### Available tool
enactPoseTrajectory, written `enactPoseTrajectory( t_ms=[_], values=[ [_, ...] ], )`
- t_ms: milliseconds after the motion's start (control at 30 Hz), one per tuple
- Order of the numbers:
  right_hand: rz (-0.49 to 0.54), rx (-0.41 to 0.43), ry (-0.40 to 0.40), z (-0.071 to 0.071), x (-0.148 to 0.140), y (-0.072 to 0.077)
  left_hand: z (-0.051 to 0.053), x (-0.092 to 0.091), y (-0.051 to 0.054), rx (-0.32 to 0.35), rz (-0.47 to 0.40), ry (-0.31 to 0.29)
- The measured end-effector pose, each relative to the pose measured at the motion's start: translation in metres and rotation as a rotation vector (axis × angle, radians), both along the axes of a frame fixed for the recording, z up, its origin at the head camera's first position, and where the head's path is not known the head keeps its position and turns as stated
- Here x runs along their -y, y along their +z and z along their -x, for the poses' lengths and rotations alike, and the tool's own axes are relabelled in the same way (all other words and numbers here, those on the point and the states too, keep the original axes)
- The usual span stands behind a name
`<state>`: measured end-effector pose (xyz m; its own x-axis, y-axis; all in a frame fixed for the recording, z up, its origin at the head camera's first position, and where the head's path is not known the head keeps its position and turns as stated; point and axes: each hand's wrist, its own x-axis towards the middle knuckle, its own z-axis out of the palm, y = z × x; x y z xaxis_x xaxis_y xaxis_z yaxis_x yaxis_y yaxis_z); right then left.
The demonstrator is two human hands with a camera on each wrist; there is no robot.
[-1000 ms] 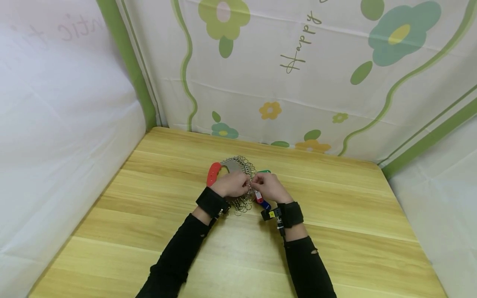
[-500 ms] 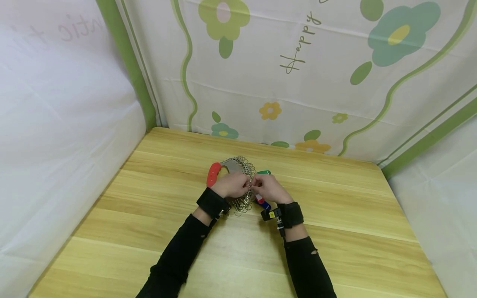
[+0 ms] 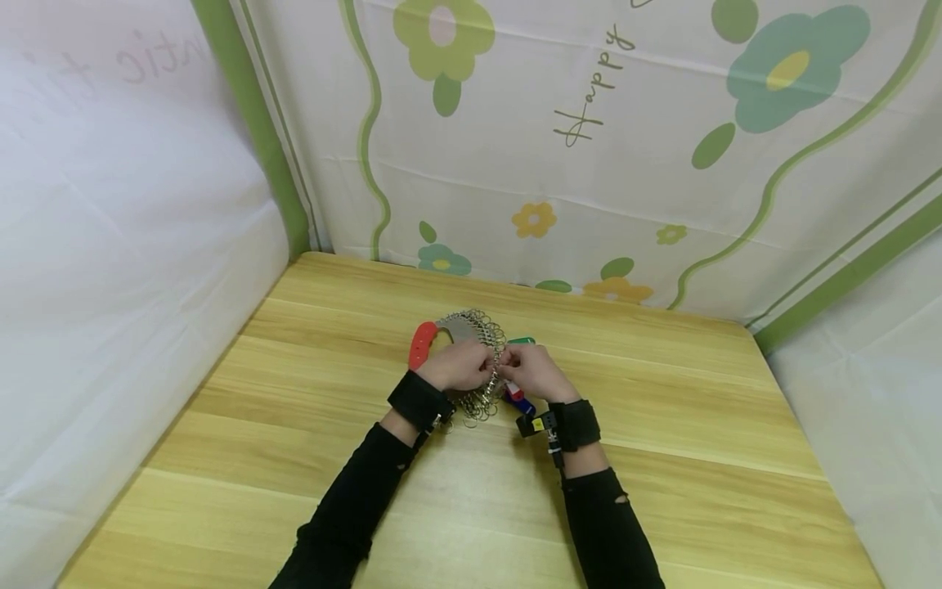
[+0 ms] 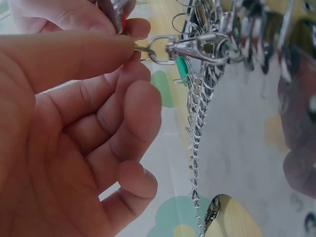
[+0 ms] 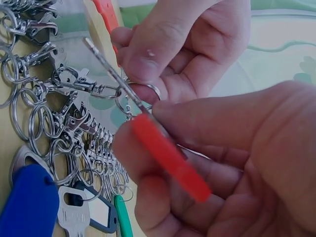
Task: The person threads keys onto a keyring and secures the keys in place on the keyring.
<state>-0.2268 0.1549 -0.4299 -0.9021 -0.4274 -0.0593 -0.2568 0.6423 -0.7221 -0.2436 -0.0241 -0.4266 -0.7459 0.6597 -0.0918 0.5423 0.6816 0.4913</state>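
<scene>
A grey, curved metal key holder (image 3: 462, 330) with a red handle (image 3: 422, 343) lies on the table, its outer edge lined with many swivel clips and split rings. My left hand (image 3: 464, 366) pinches one split ring (image 5: 155, 89), which hangs from a swivel clip (image 4: 192, 48); the lower fingers of that hand are loosely bent. Facing it, my right hand (image 3: 540, 375) pinches a red key tag (image 5: 170, 160) together with a flat metal piece (image 5: 113, 71), seen edge-on, touching or crossing the ring. Whether the ring passes through it cannot be told.
Near the right hand, a blue key tag (image 5: 27, 202), a silver key (image 5: 74, 210), a dark key tag with a white label (image 5: 98, 212) and a green tag (image 5: 123, 217) hang or lie by the clips. A patterned cloth wall (image 3: 471, 180) stands behind the wooden table (image 3: 662, 401).
Both hands stay at nearly the same spot. The right fingers have shifted slightly at the ring, and the red and white piece seen below them has changed its visible shape a little.
</scene>
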Motion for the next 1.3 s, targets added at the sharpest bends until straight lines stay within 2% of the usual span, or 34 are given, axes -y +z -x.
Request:
enactPoseTrajectory(
  t_ms=[233, 467, 667, 800, 967, 1300],
  values=[
    [0.01, 0.001, 0.016, -0.0007, -0.0004, 0.0007, -0.001, -0.0009, 0.0023, -0.012, 0.046, -0.01],
    [0.0, 0.007, 0.048, -0.0015, 0.0013, 0.0003, -0.003, -0.0013, 0.0034, -0.005, 0.063, 0.005],
    [0.007, 0.03, 0.025, -0.0013, 0.0008, -0.0003, -0.001, 0.0007, 0.0008, 0.019, 0.036, -0.001],
    [0.017, 0.056, -0.007, -0.0005, 0.0001, -0.0004, 0.0012, 0.0019, -0.0009, 0.019, 0.001, -0.025],
    [0.023, 0.055, -0.009, 0.0002, -0.0016, -0.0001, 0.0023, 0.001, -0.0017, 0.015, -0.024, -0.051],
    [0.031, 0.038, 0.025, -0.0001, -0.0029, 0.0016, 0.002, -0.0009, -0.001, -0.014, 0.026, -0.061]
  ],
)
